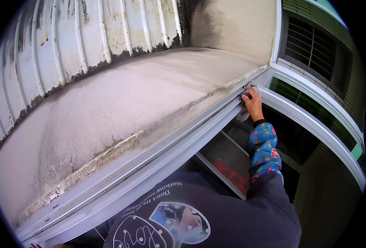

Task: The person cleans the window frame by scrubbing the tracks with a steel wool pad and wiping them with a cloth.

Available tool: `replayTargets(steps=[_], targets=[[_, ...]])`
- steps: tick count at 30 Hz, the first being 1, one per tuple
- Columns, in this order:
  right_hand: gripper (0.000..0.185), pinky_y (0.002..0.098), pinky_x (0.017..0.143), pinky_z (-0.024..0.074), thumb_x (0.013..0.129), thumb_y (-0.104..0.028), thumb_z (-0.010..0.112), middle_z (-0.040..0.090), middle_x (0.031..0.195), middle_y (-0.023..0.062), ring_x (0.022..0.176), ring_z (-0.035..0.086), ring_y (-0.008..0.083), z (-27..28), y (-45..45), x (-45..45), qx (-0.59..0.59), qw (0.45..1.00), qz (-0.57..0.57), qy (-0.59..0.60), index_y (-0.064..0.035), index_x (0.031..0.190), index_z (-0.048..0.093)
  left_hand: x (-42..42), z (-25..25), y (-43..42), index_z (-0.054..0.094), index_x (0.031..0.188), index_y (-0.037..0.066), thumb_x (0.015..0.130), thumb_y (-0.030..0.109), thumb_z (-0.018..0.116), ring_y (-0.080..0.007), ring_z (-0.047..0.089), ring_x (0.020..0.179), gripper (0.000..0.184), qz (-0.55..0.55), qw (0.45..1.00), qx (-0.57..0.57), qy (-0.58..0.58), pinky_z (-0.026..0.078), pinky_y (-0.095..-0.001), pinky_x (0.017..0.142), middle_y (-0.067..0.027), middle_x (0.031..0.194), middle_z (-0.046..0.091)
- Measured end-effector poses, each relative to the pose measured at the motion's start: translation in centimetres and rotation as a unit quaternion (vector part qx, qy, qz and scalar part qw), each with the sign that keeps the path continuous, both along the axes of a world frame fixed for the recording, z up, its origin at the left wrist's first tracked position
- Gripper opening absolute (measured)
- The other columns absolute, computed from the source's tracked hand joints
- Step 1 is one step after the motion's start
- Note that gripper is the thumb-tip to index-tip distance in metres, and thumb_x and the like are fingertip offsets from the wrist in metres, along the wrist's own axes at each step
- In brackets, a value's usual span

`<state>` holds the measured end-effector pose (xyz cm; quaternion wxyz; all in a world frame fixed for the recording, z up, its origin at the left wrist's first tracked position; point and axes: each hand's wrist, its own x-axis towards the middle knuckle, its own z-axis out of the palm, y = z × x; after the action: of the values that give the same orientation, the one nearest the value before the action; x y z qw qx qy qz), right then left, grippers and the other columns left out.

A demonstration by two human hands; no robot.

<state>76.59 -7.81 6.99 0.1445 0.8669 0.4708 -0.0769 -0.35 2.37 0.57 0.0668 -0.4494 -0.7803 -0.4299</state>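
Observation:
My right hand (254,103) is closed on a crumpled grey cloth (250,87). It presses the cloth against the inner corner of the white window frame (183,142), where the sill track meets the side frame. Part of the cloth hangs below my fingers. A blue floral sleeve cover (265,149) covers my right forearm. Only a sliver of my left hand (36,246) shows at the bottom left edge, by the lower end of the frame; its fingers are mostly cut off.
Beyond the frame lies a dirty, stained concrete ledge (108,111) with a crumbling edge. A rusty corrugated metal sheet (88,33) borders it. On the right, a sliding window sash (315,120) reflects a tiled wall, and a barred window (315,49) is behind glass.

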Motion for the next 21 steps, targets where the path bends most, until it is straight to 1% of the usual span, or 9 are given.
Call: replayTargets(steps=[2,3,6,7,11,14,17,18,21], targets=[[0.021,0.0363,0.078,0.0484,0.075,-0.013,0.07,0.063,0.089,0.0165,0.085,0.061,0.0324,0.1,0.8,0.2,-0.025,0.999,-0.021,-0.005,-0.0013,0.092,0.065,0.1,-0.1,0.0,0.056,0.111,0.003,0.101,0.028,0.043,-0.0186,0.06,0.093,0.029,0.004,1.0,-0.004,0.0,0.048,-0.0306,0.081,-0.0089,0.105,0.063],[0.021,0.0354,0.073,0.0491,0.077,-0.015,0.069,0.064,0.083,0.0158,0.079,0.062,0.0293,-0.1,0.9,0.1,-0.015,1.0,0.015,-0.004,0.0008,0.09,0.064,0.0,-0.1,0.0,0.056,0.111,0.003,0.101,0.028,0.044,-0.0185,0.06,0.093,0.029,0.005,1.0,-0.006,-0.002,0.048,-0.0305,0.081,-0.0088,0.105,0.063],[0.016,0.0344,0.074,0.0485,0.075,-0.009,0.068,0.063,0.086,0.0151,0.083,0.061,0.0307,0.8,2.3,-3.3,-0.065,0.997,0.031,0.037,-0.0009,0.089,0.064,-0.1,-0.2,-0.4,0.056,0.11,0.003,0.101,0.027,0.044,-0.0182,0.06,0.092,0.028,0.012,1.0,-0.009,-0.01,0.048,-0.0303,0.08,-0.0086,0.105,0.064],[0.016,0.0331,0.073,0.0479,0.075,-0.007,0.068,0.061,0.086,0.0148,0.082,0.061,0.0304,0.4,1.3,-3.9,-0.031,0.993,0.0,0.111,-0.0002,0.089,0.063,-0.3,-0.3,-0.1,0.056,0.11,0.003,0.101,0.027,0.044,-0.0182,0.06,0.092,0.028,0.016,1.0,-0.007,-0.01,0.048,-0.0303,0.08,-0.0086,0.105,0.064],[0.016,0.0345,0.072,0.0483,0.075,0.001,0.068,0.058,0.089,0.0151,0.083,0.059,0.0334,1.1,3.9,-16.8,-0.019,0.981,0.079,0.178,0.0012,0.09,0.062,0.0,-0.6,0.0,0.056,0.11,0.003,0.101,0.027,0.044,-0.0182,0.06,0.091,0.028,0.019,1.0,-0.004,-0.019,0.047,-0.0303,0.08,-0.0084,0.104,0.064],[0.016,0.033,0.072,0.0484,0.077,0.001,0.068,0.057,0.091,0.0151,0.085,0.059,0.0314,1.5,4.4,-22.0,-0.007,0.968,0.129,0.217,0.0014,0.092,0.062,0.4,-0.5,-0.1,0.057,0.11,0.003,0.101,0.027,0.044,-0.0181,0.06,0.091,0.028,0.025,1.0,-0.002,-0.014,0.047,-0.0303,0.08,-0.0082,0.103,0.064],[0.016,0.0316,0.072,0.0479,0.078,0.001,0.067,0.056,0.093,0.0141,0.084,0.058,0.029,1.2,3.5,-19.2,0.019,0.968,0.111,0.226,0.0015,0.093,0.062,0.7,-0.3,0.0,0.057,0.109,0.003,0.101,0.027,0.045,-0.0181,0.06,0.09,0.028,0.02,1.0,-0.003,-0.007,0.047,-0.0302,0.08,-0.0081,0.102,0.064],[0.016,0.0301,0.071,0.0473,0.079,0.001,0.066,0.056,0.094,0.0129,0.083,0.057,0.0272,0.9,3.2,-17.7,0.028,0.967,0.052,0.247,0.0012,0.095,0.063,0.5,-0.2,0.0,0.057,0.109,0.003,0.101,0.027,0.045,-0.018,0.06,0.09,0.028,0.016,1.0,-0.004,-0.005,0.047,-0.0302,0.08,-0.008,0.102,0.064],[0.013,0.0326,0.071,0.0468,0.08,-0.002,0.065,0.055,0.091,0.0134,0.082,0.056,0.0287,0.2,1.9,-12.0,0.033,0.984,0.071,0.161,0.0005,0.092,0.062,-0.1,-0.3,0.0,0.057,0.109,0.003,0.101,0.027,0.045,-0.018,0.059,0.09,0.028,0.008,1.0,-0.001,-0.001,0.046,-0.0302,0.079,-0.0078,0.102,0.064]])
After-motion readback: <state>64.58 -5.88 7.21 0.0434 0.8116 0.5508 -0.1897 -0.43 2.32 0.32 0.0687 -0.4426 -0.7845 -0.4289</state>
